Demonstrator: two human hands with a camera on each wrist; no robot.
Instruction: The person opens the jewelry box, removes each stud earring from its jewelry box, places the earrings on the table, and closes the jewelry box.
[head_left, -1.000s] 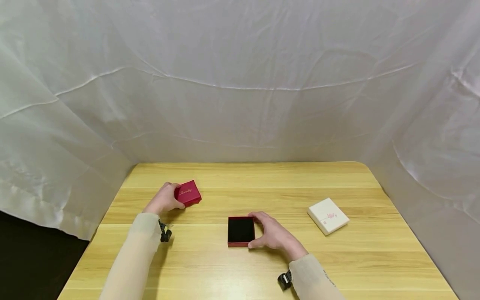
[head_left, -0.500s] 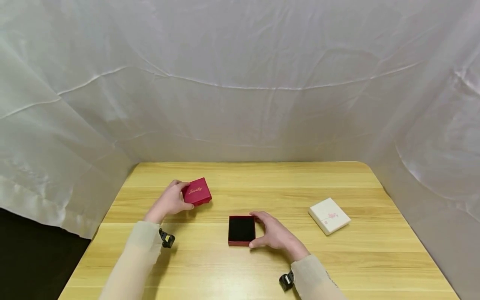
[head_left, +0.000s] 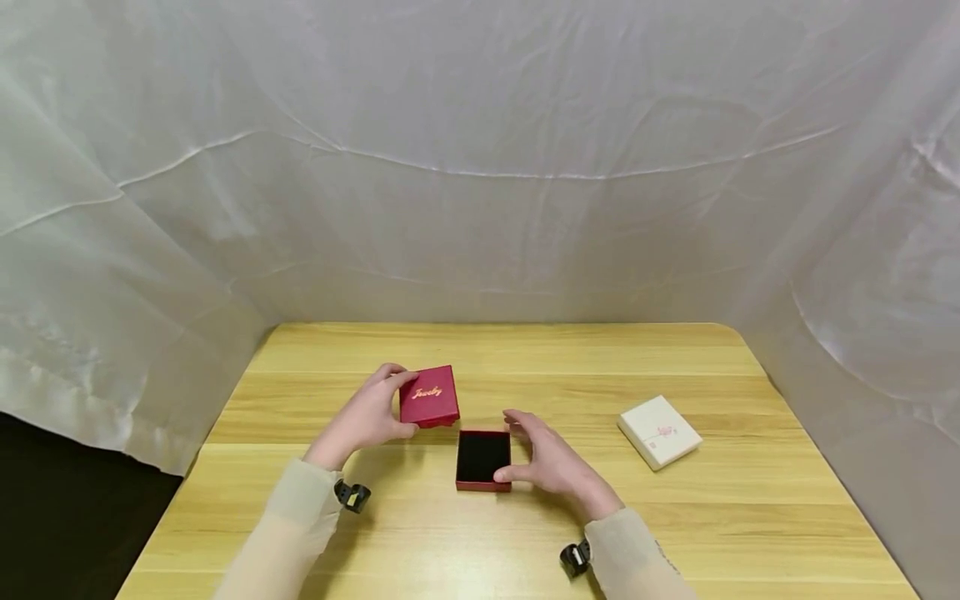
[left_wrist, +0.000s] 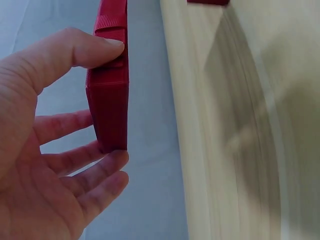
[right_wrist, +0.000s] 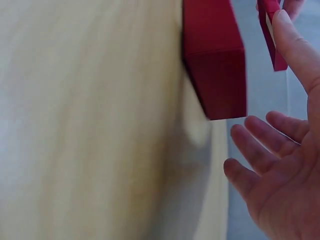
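A red jewelry box lid [head_left: 435, 406], printed "Jewelry" in gold, is held by its left side in my left hand [head_left: 367, 417], above the table. In the left wrist view, the thumb presses the ribbon on the lid's edge [left_wrist: 111, 112] while fingertips support the opposite edge. The red box base [head_left: 480, 486], lined with a black pad [head_left: 480, 454], sits on the table just right of and nearer than the lid. My right hand [head_left: 551, 462] is at the base's right side, thumb over its near right corner, fingers loosely spread. In the right wrist view those fingers stand apart from the base [right_wrist: 215, 75].
A white box [head_left: 660, 433] with a pink floral print lies at an angle on the right of the wooden table [head_left: 712, 517]. Pale cloth [head_left: 480, 167] hangs behind the table and along both sides.
My left hand has carried the lid rightward, turning it, close to the base. The fingers of my right hand have loosened from the base's side. The base and white box stay put.
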